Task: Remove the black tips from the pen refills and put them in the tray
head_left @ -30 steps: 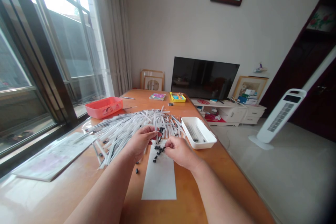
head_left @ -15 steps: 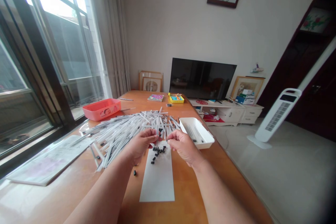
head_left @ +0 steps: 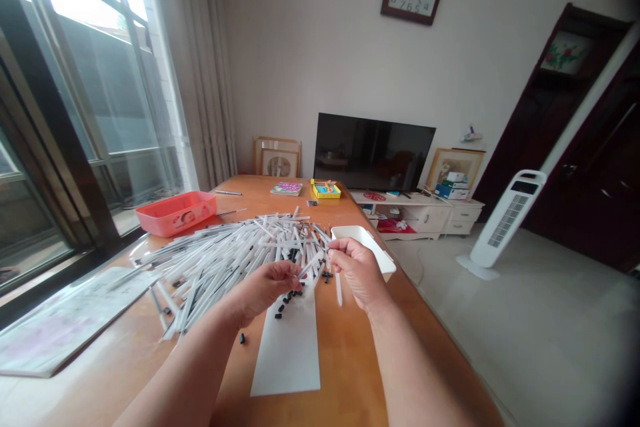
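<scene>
Between the fingers of my left hand point(head_left: 270, 288) is a thin translucent tube point(head_left: 311, 265), slanting up toward the other hand. My right hand point(head_left: 354, 268) is closed in a pinch close to that tube's far end; whether it touches it I cannot tell. A second pale tube point(head_left: 339, 290) sticks out downward from under the right fingers. Small black caps point(head_left: 279, 315) lie on a white paper strip point(head_left: 286, 363) below the hands, and a few more sit by the right fingertips. A big loose pile of white tubes point(head_left: 220, 273) spreads behind and left of my left hand.
A white tray point(head_left: 383, 257) stands behind my right hand, partly hidden by it. At the left are a red plastic basket point(head_left: 175, 215) and a flat booklet point(head_left: 65, 327). Toward the far edge lie a magazine point(head_left: 287, 189) and a yellow box point(head_left: 326, 191). One black cap point(head_left: 243, 339) rests on the wood.
The view has shifted slightly to the right. The tube in my left hand has tipped from upright to slanting right. A pale tube now shows under my right hand, which is a little higher.
</scene>
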Available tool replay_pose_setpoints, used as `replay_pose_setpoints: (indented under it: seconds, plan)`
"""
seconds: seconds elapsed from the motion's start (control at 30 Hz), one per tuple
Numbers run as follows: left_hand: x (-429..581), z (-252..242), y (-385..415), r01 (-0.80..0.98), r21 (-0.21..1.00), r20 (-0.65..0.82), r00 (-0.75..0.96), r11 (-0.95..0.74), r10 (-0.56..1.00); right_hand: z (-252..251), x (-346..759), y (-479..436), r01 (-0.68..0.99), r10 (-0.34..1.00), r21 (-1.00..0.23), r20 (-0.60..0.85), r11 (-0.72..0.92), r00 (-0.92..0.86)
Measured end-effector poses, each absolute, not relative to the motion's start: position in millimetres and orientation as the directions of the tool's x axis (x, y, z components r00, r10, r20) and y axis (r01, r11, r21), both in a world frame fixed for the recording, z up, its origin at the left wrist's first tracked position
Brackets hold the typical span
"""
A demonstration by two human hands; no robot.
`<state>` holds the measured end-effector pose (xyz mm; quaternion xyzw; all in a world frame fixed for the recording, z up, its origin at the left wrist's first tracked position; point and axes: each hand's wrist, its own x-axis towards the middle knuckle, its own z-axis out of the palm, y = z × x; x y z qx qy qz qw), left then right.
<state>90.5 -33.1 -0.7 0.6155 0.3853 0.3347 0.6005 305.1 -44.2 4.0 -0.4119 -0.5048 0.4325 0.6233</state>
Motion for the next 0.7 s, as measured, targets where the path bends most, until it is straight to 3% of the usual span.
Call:
replay_pose_setpoints:
  seconds: [0.7]
  plan:
    - [87.9, -5.1, -30.0, 0.17, 0.984, -0.047, 0.541, -0.054, 0.84, 0.8, 303.3, -44.1, -0.039, 0.951, -0.953, 0.298, 0.302, 0.084]
